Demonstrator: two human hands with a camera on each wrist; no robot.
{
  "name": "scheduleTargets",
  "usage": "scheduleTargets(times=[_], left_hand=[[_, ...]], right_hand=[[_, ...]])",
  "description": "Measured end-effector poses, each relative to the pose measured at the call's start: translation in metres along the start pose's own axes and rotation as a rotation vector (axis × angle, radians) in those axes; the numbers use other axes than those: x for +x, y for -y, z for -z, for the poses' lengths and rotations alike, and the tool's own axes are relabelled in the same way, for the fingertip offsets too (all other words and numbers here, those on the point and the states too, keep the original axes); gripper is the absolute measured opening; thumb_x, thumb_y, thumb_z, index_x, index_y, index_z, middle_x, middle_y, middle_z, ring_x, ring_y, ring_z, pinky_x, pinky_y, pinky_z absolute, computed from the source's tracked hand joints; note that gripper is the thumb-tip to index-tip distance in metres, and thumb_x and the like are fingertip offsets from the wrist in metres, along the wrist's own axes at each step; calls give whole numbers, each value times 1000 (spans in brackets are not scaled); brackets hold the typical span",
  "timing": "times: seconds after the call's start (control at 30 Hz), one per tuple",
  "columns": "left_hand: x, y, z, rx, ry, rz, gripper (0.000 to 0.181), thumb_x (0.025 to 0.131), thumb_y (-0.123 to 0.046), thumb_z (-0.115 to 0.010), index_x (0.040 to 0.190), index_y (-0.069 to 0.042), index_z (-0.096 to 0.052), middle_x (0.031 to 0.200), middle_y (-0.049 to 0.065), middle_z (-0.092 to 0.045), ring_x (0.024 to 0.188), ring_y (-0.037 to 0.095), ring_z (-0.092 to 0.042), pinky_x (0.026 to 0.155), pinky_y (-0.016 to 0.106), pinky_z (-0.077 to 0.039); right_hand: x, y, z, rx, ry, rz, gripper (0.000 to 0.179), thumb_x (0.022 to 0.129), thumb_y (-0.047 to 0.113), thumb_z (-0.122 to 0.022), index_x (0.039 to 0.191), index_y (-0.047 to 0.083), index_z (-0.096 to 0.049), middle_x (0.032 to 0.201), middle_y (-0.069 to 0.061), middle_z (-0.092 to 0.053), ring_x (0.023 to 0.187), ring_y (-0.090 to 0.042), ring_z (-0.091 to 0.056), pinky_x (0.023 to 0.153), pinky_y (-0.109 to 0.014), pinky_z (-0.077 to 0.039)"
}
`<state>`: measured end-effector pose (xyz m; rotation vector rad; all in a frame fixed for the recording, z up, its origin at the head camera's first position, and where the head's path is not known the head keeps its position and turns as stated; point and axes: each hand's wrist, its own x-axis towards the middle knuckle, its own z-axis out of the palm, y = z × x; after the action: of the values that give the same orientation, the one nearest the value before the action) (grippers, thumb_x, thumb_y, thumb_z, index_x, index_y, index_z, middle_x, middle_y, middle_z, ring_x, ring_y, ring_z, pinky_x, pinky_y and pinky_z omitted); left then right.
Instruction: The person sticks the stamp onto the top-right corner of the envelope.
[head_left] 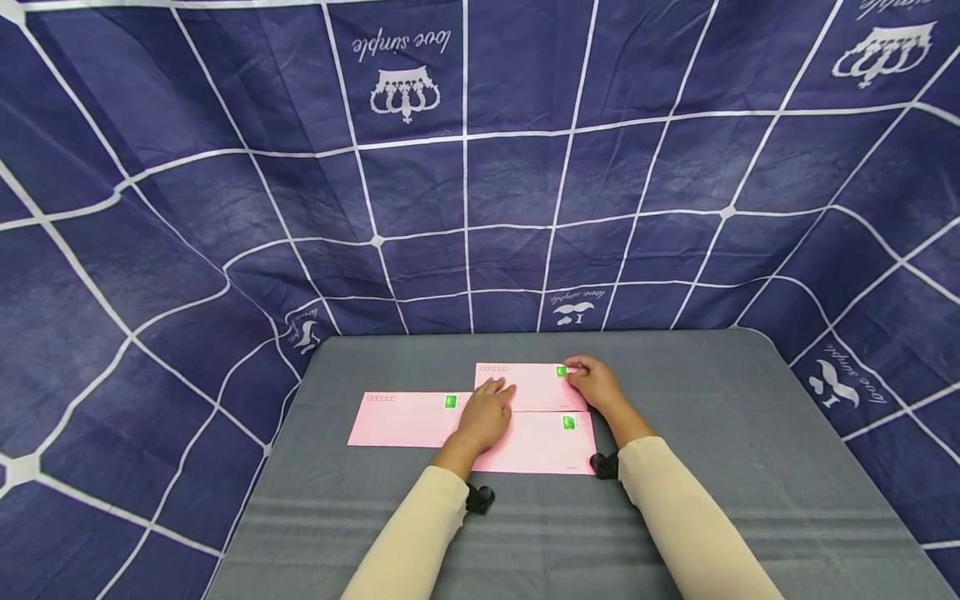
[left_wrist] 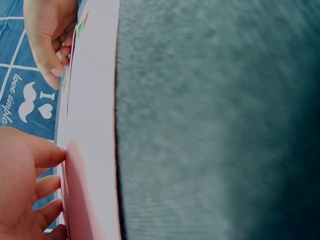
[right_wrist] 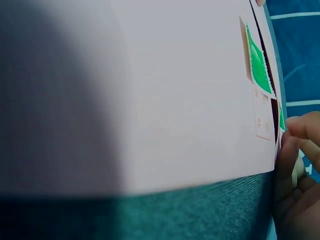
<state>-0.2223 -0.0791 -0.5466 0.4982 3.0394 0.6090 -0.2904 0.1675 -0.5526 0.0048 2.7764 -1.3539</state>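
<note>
Three pink envelopes lie flat, each with a green stamp at its upper right. The upper envelope [head_left: 528, 392] meets the lower envelope [head_left: 536, 450]; the left envelope [head_left: 405, 421] lies beside them. My left hand [head_left: 486, 417] rests with spread, fairly straight fingers on the upper envelope's left part, its palm above the lower one. My right hand [head_left: 596, 383] is at the upper envelope's right corner, thumb and forefinger pinching the edge of its stamp [head_left: 561, 372]. In the right wrist view the lower envelope's stamp [right_wrist: 258, 67] stands partly lifted from the paper.
A grey cloth covers the table [head_left: 315, 525], with low folds near the front. Dark blue fabric [head_left: 510, 183] with white lines hangs behind and at both sides. Black wrist cameras sit at both cuffs, the right one [head_left: 603, 465] close to the lower envelope's corner.
</note>
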Motion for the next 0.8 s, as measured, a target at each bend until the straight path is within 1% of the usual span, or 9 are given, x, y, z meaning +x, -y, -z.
scheduleTargets(times=[0.1, 0.2, 0.3, 0.43, 0.5, 0.57, 0.7, 0.73, 0.8], left_hand=[[0, 0, 1, -5, 19, 9, 44, 102, -17, -49, 145, -11, -56, 154, 13, -50, 148, 34, -40, 124, 45, -29], [0, -1, 2, -7, 32, 15, 45, 102, -18, -49, 146, -11, -55, 155, 13, -49, 148, 34, -39, 124, 45, -28], [1, -2, 4, -4, 44, 22, 45, 102, -19, -51, 146, -11, -55, 155, 13, -48, 149, 33, -39, 124, 44, -28], [2, -4, 6, 11, 55, 25, 46, 101, -20, -53, 146, -10, -55, 155, 13, -49, 149, 32, -39, 125, 43, -27], [3, -5, 6, 22, 61, 27, 46, 102, -21, -53, 146, -10, -55, 155, 13, -48, 149, 31, -39, 125, 42, -27], [3, -6, 7, 33, 59, 26, 45, 101, -21, -55, 145, -9, -55, 154, 13, -50, 148, 30, -40, 125, 41, -27], [4, -8, 7, 38, 53, 29, 45, 100, -21, -56, 144, -7, -57, 152, 14, -52, 147, 29, -41, 125, 40, -27], [4, -9, 7, 38, 50, 28, 45, 100, -21, -57, 143, -7, -57, 152, 14, -52, 147, 30, -41, 125, 40, -26], [5, -9, 8, 38, 38, 25, 44, 99, -21, -58, 141, -6, -59, 150, 15, -54, 147, 31, -41, 125, 40, -26]], right_hand=[[-1, -1, -1, 20, -7, -4, 29, 94, 16, -68, 122, 9, -68, 90, -8, -64, 85, -22, -58, 76, -27, -42], [-3, -1, -1, 70, -22, -5, 28, 93, 13, -67, 120, 6, -67, 87, -6, -61, 80, -18, -55, 73, -25, -42], [-4, -1, -1, 146, -34, -5, 26, 92, 9, -66, 116, 0, -66, 84, -4, -59, 75, -13, -53, 68, -21, -44], [-5, 1, -1, 243, -38, -30, 23, 92, 5, -64, 113, -4, -65, 81, -1, -60, 70, -8, -53, 62, -17, -45], [-5, 1, -1, 295, -41, -49, 19, 92, 4, -63, 110, -3, -66, 80, 1, -61, 68, -7, -55, 62, -16, -46], [-6, 2, 0, 322, -44, -63, 20, 93, 5, -62, 111, -3, -66, 79, 3, -61, 69, -7, -56, 62, -17, -47], [-5, 2, 1, 333, -57, -79, 20, 95, 7, -61, 112, -2, -66, 79, 6, -60, 70, -7, -56, 62, -16, -48], [-6, 2, 1, 325, -64, -77, 23, 96, 8, -61, 116, -3, -65, 81, 5, -60, 71, -7, -56, 63, -17, -48], [-5, 2, 0, 323, -78, -76, 22, 97, 9, -60, 115, -2, -66, 82, 4, -60, 72, -7, -56, 64, -16, -47]])
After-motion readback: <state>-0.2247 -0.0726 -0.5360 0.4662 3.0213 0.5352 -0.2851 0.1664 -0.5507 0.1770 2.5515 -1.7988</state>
